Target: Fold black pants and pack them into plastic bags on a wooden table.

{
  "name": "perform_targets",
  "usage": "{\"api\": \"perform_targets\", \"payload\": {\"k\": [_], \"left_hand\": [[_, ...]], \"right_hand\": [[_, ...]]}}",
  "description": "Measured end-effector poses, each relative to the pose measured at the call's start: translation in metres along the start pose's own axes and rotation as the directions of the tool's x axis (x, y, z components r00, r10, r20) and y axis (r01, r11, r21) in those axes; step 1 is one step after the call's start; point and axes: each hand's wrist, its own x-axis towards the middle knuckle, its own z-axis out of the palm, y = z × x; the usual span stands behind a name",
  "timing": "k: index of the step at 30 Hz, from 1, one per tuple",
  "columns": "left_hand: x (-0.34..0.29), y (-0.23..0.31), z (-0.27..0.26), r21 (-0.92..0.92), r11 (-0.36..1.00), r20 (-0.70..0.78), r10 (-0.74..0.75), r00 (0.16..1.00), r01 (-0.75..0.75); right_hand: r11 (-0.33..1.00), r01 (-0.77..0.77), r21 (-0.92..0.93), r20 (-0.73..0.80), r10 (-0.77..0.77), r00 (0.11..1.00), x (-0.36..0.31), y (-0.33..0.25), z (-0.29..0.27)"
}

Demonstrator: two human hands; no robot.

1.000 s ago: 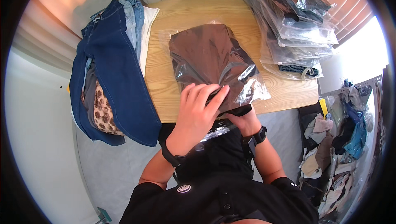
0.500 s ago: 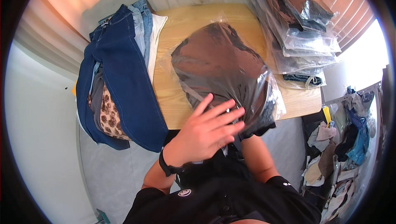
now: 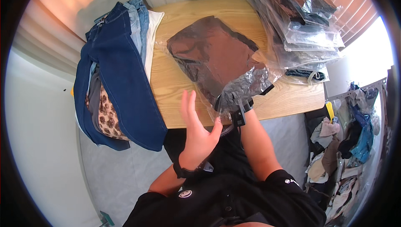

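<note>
Clear plastic bag (image 3: 225, 66) with a brown garment lies on the surface (image 3: 288, 99); my left hand (image 3: 198, 133) hovers, fingers spread, my right hand hidden beneath it.

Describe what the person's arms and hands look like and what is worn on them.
Both forearms are bare below short black sleeves with a small round pale mark on each. The left hand has a black band at its wrist. A black wristwatch sits on the right wrist. The right hand is hidden behind the clear plastic bag. No gloves show.
</note>
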Motion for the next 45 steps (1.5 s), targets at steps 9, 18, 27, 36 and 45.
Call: {"api": "perform_targets", "payload": {"k": [9, 18, 27, 36, 45], "left_hand": [[-0.008, -0.013, 0.002, -0.440, 0.743, 0.316, -0.398, 0.861, 0.505], [-0.013, -0.011, -0.018, -0.381, 0.841, 0.318, -0.270, 0.909, 0.383], [-0.010, -0.037, -0.011, -0.578, 0.676, 0.301, -0.343, 0.890, 0.457], [-0.004, -0.052, -0.011, -0.632, 0.647, 0.237, -0.364, 0.901, 0.427], [-0.031, -0.054, -0.014, -0.572, 0.706, 0.225, -0.354, 0.908, 0.417]], "right_hand": [[0.996, -0.017, 0.086, 0.077, 0.010, 0.997, 0.020, 0.011, 0.018], [0.981, -0.040, 0.191, 0.156, 0.010, 0.988, 0.051, 0.014, 0.044], [0.959, -0.052, 0.279, 0.174, 0.003, 0.985, 0.052, 0.017, 0.041], [0.919, 0.001, 0.393, 0.091, -0.040, 0.995, 0.066, 0.008, 0.030], [0.908, 0.052, 0.415, 0.147, -0.123, 0.981, -0.041, 0.010, -0.013]]}}
